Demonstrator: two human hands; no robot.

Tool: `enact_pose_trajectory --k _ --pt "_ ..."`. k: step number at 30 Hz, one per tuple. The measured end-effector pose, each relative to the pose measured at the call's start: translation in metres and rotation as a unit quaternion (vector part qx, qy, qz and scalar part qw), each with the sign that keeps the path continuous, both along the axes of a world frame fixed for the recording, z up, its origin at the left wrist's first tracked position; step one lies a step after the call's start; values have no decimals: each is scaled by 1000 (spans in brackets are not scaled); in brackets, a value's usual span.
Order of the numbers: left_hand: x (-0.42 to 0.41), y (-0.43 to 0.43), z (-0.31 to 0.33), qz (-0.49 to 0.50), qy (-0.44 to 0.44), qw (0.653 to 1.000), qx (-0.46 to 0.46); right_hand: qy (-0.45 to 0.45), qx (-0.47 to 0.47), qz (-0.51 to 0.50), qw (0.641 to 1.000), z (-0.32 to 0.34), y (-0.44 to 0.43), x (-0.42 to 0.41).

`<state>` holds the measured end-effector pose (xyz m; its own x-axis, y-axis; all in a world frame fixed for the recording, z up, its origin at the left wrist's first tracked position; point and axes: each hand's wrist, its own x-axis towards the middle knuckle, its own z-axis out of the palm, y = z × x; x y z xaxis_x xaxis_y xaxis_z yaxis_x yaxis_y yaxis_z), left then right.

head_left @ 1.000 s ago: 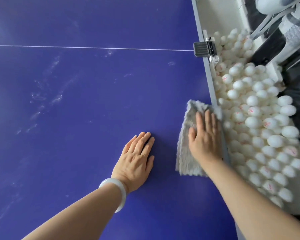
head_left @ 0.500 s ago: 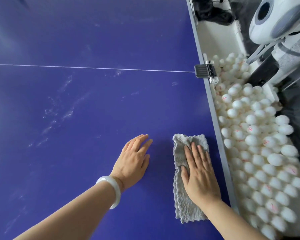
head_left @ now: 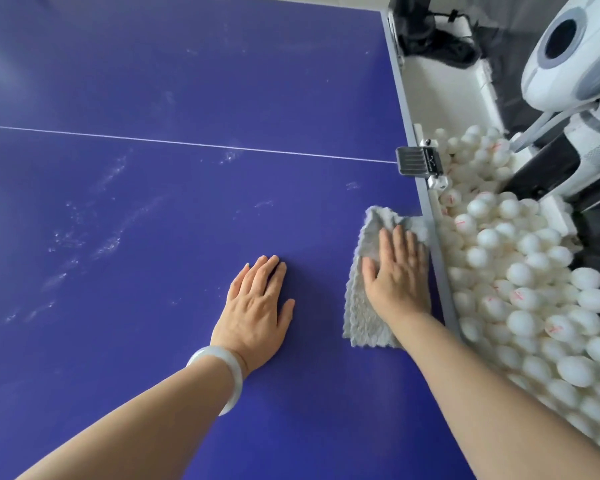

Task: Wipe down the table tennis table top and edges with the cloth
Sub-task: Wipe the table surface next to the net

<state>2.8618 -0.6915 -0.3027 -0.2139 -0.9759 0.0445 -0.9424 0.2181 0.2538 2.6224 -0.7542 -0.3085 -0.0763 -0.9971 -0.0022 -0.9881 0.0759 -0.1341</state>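
The table top [head_left: 153, 81] fills the left and centre of the frame, a smooth, deep blue-violet sheet with a soft sheen. A thin white line [head_left: 187, 144] cuts straight across the upper half, and pale, chalky smudges [head_left: 108, 244] streak the left of the surface.

And here's the cloth [head_left: 361, 317], right of centre and low in the frame. It's pale grey and nubbly, a waffle-like weave with a wavy hem, folded into a long strip. It lies flat on the blue, its far end bunched up against the table's grey edge band [head_left: 442, 282].

The right hand [head_left: 397, 271] is on top of it, palm down. The fingers are straight and close together, pointing up the frame, with the thumb spread out to the left. It presses the cloth flat, nothing curled round it. The forearm comes in from the lower right corner.

The left hand [head_left: 257, 310] lies bare on the table just left of the cloth, apart from it. Its palm is flat, fingers straight and together, holding nothing. A smooth, milky-white bangle [head_left: 236, 382] rings that wrist.

Beyond the edge band, along the right of the frame, lies a heap of matt white balls [head_left: 520, 271], some with red marks. A black ribbed clamp [head_left: 417, 161] sits on the edge where the white line ends. A glossy, rounded white-and-grey machine [head_left: 568, 53] is in the upper right corner.
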Motion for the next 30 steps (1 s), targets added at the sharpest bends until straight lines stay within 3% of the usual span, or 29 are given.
enact_pose_trajectory --k 3,5,7,10,13,15,18,20,24,30 --pt "-1 0 3 -1 3 1000 5 -1 -3 196 981 -2 49 12" --pt "-2 0 4 0 -3 1000 5 -9 1 270 963 -4 58 -1" --pt "-2 0 5 3 -11 1000 5 -22 -6 202 979 -6 37 -18" --pt "-2 0 6 3 -19 1000 0 -4 0 6 1000 0 -31 -28" --pt "-1 -3 5 -2 -22 1000 -1 -10 15 -45 999 7 -83 -14" --pt "-1 -1 4 -1 -25 1000 2 -22 9 27 999 5 -80 13" --pt "-1 0 6 -1 -23 1000 10 -28 5 248 968 -1 -26 43" --pt "-1 -1 6 0 -20 1000 13 -26 -5 293 956 -3 -22 29" --pt "-1 -3 6 -1 -19 1000 6 -15 -1 11 1000 -2 -91 -12" --pt "0 -2 4 3 -17 1000 10 -17 15 20 1000 6 -158 21"
